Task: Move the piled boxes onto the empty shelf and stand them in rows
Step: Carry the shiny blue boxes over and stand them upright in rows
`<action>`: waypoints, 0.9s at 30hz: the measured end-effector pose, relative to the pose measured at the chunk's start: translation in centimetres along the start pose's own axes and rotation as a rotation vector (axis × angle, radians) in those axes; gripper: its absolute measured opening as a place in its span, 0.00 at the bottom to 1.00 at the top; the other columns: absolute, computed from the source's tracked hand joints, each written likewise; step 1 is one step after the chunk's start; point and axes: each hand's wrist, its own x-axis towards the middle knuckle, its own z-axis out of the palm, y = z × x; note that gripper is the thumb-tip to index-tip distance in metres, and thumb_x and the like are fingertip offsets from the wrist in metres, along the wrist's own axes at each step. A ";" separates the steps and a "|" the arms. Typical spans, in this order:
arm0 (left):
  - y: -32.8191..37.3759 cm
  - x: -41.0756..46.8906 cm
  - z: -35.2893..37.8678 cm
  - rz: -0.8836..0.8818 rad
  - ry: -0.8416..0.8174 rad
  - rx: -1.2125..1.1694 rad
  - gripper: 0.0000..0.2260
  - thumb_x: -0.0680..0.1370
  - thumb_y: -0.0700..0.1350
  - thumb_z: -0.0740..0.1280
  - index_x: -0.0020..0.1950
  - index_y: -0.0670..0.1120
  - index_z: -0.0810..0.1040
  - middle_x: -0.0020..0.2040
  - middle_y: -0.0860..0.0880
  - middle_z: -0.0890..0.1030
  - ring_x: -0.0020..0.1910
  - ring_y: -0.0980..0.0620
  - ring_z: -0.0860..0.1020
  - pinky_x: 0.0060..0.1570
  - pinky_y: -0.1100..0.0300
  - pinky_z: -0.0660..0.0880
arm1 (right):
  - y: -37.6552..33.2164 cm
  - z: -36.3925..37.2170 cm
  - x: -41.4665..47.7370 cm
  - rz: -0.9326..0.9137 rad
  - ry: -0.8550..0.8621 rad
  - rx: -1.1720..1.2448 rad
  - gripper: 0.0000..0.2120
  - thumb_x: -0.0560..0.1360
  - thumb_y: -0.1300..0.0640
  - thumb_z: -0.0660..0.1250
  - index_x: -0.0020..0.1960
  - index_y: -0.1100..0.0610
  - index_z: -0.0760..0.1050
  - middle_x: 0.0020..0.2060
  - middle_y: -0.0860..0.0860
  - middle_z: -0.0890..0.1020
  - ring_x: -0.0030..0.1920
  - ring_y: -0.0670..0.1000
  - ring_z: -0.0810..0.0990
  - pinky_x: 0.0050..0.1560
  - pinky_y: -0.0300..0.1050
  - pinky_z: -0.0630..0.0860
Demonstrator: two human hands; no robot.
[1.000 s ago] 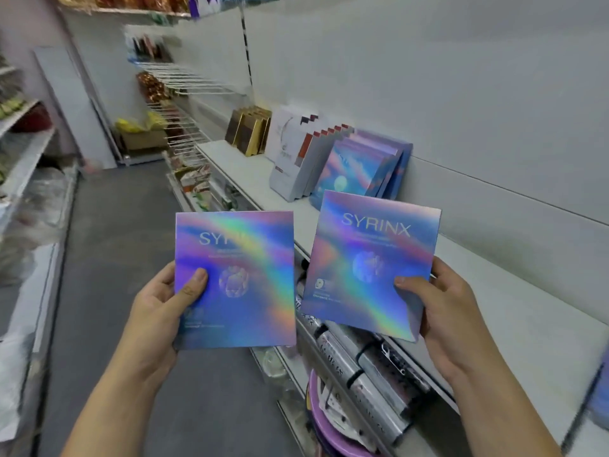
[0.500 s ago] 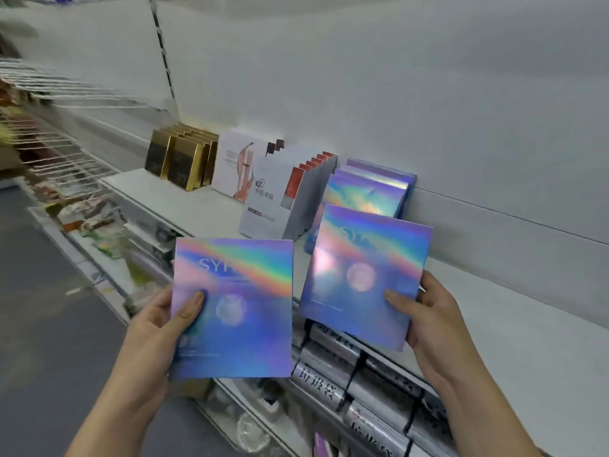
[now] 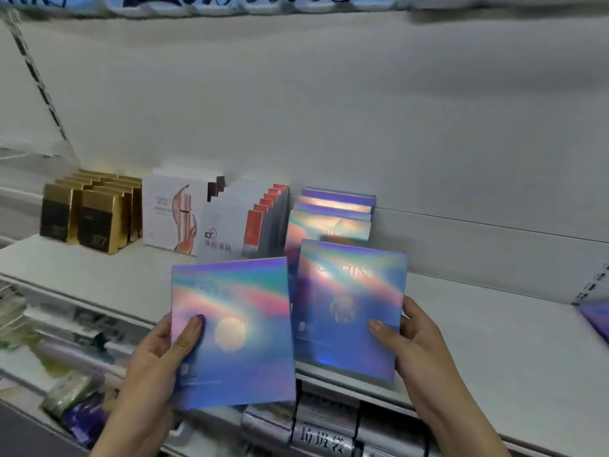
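Presently, left hand (image 3: 155, 354): clamped on the left box (image 3: 234, 331); thumb on the front face near the lower left, fingers hidden behind.
Left box: iridescent, flat, upright, face to the camera; held out in front of the shelf (image 3: 494, 341) edge, not on it.
Right hand (image 3: 425, 351): clamped on the right box (image 3: 349, 308); thumb on the front face at the lower right, fingers curled round the right edge.
Right box: same type, tilted slightly, over the front part of the shelf; contact between its lower edge and the shelf cannot be determined.
Box spacing: the left box's right edge overlaps the right box's left edge in view.
Lower tier: rolls (image 3: 323, 440) with printed labels below the boxes; blurred packets (image 3: 72, 390) at lower left.
Shelf: white, bare to the right of the hands; a purple item (image 3: 596, 321) at the far right edge.
Row (image 3: 333, 212): matching iridescent boxes standing one behind another, just behind the right box, against the back panel (image 3: 329, 110).
White boxes (image 3: 230, 222): standing row just left of the iridescent row.
Gold boxes (image 3: 89, 216): two standing rows at far left.
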 end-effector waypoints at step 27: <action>3.5 7.9 -3.8 -0.018 -0.523 0.000 0.29 0.53 0.57 0.85 0.52 0.52 0.87 0.49 0.42 0.88 0.45 0.46 0.87 0.43 0.53 0.84 | 3.3 6.9 5.4 -0.321 0.583 -0.861 0.21 0.74 0.56 0.75 0.65 0.46 0.76 0.52 0.49 0.78 0.48 0.42 0.78 0.45 0.29 0.72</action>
